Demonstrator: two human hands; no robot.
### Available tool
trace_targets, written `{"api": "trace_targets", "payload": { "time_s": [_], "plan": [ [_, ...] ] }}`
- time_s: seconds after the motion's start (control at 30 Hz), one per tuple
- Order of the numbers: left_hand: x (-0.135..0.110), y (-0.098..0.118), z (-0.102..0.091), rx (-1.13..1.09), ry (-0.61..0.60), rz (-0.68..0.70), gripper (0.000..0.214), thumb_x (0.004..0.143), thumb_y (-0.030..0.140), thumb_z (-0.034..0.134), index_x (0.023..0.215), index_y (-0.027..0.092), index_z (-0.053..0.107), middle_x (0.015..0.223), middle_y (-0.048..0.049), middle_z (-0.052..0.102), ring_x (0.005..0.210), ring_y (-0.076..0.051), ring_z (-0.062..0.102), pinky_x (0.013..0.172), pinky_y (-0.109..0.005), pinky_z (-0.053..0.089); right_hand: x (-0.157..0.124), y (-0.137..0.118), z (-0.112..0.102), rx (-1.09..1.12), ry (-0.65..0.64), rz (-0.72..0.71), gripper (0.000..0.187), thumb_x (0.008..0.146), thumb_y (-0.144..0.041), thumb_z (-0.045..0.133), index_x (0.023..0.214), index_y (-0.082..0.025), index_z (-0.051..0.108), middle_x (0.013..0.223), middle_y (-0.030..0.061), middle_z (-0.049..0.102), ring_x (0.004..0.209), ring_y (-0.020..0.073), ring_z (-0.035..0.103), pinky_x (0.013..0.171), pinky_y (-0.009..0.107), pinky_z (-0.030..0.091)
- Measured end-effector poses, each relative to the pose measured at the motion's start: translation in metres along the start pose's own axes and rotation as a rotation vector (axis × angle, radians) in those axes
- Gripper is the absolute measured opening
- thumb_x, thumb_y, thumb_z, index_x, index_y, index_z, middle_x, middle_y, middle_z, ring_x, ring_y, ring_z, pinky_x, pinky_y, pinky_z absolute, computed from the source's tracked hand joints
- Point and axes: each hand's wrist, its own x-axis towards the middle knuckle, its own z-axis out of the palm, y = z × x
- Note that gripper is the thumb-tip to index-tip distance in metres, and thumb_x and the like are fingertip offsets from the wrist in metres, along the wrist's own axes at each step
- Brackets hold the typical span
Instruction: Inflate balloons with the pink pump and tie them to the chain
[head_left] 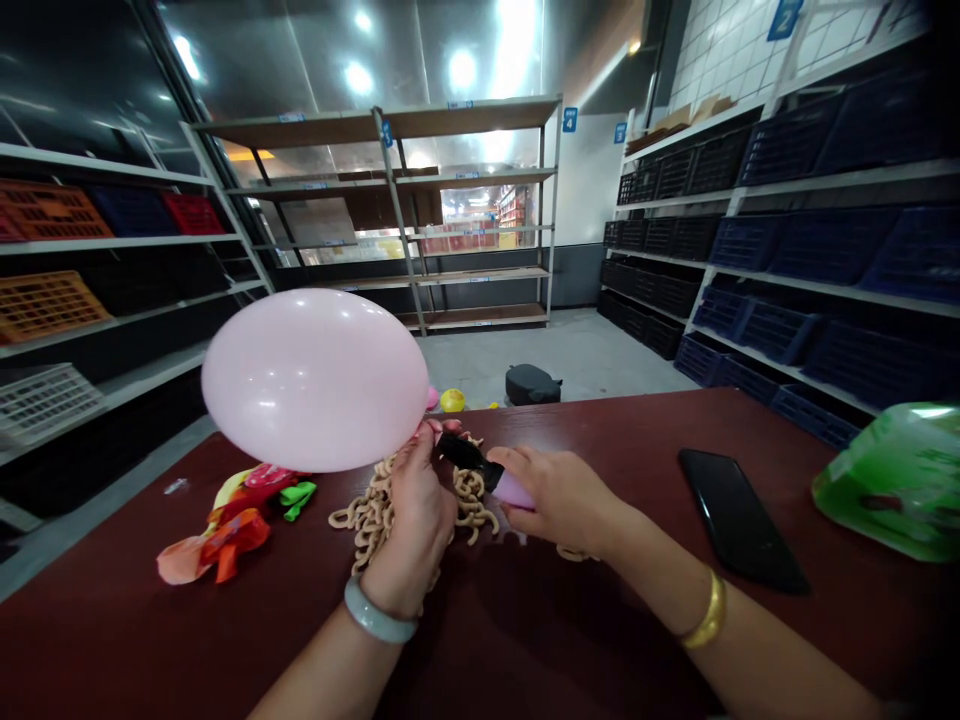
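An inflated pale pink balloon (315, 380) floats above the table's left half, its neck end at my left hand (420, 505). That hand is closed, with the fingers pinching the balloon's pink neck. My right hand (562, 500) is wrapped round a tool with a lilac handle and black front end (466, 455); its exact kind is unclear. The black end points at the balloon's neck beside my left fingers; I cannot tell whether they touch. Beneath and around my left hand lies a pile of beige curved, ring-like pieces (367, 520), partly hidden by the hand.
Limp balloons (244, 515) in orange, red, yellow and green lie on the dark red table (592, 650) at left. A black phone (739, 520) and a green bag (892, 485) are at right. Beyond are a dark bag (532, 385), a yellow ball-like thing (452, 400) and shelves of crates.
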Motion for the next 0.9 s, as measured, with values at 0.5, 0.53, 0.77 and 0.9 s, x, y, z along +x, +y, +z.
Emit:
{"api": "trace_targets", "payload": {
  "time_s": [0.5, 0.53, 0.77, 0.9],
  "plan": [
    [0.005, -0.010, -0.004, 0.121, -0.003, 0.016, 0.015, 0.073, 0.023, 0.074, 0.077, 0.013, 0.064, 0.069, -0.0024, 0.067, 0.066, -0.013, 0.065, 0.069, -0.025, 0.053, 0.000, 0.004, -0.002, 0.210, -0.019, 0.003, 0.053, 0.078, -0.035, 0.062, 0.127, -0.024, 0.046, 0.110, 0.0054, 0.066, 0.097, 0.0247, 0.063, 0.079, 0.032, 0.042],
    [0.009, -0.008, -0.006, 0.097, 0.013, 0.014, 0.012, 0.075, 0.022, 0.072, 0.077, 0.013, 0.064, 0.068, -0.0020, 0.066, 0.064, -0.013, 0.064, 0.069, -0.026, 0.053, 0.000, 0.003, -0.001, 0.198, -0.022, 0.000, 0.053, 0.078, -0.036, 0.062, 0.128, -0.024, 0.046, 0.110, 0.0055, 0.066, 0.097, 0.0247, 0.063, 0.078, 0.032, 0.042],
    [0.049, 0.028, -0.032, 0.010, 0.200, 0.010, 0.015, 0.082, 0.009, 0.058, 0.068, 0.014, 0.058, 0.061, -0.0008, 0.064, 0.064, -0.013, 0.066, 0.084, -0.036, 0.054, -0.002, 0.027, -0.005, 0.077, -0.002, 0.084, 0.053, 0.079, -0.036, 0.058, 0.129, -0.023, 0.046, 0.112, 0.0088, 0.067, 0.094, 0.0269, 0.065, 0.075, 0.032, 0.042],
    [0.050, 0.034, -0.035, 0.060, 0.173, 0.005, 0.009, 0.082, 0.013, 0.059, 0.073, 0.014, 0.060, 0.072, -0.0058, 0.070, 0.079, -0.019, 0.070, 0.086, -0.039, 0.054, -0.004, 0.066, -0.008, -0.093, 0.012, 0.277, 0.052, 0.081, -0.038, 0.053, 0.130, -0.022, 0.046, 0.118, 0.0111, 0.065, 0.099, 0.0302, 0.064, 0.074, 0.034, 0.042]
  ]
}}
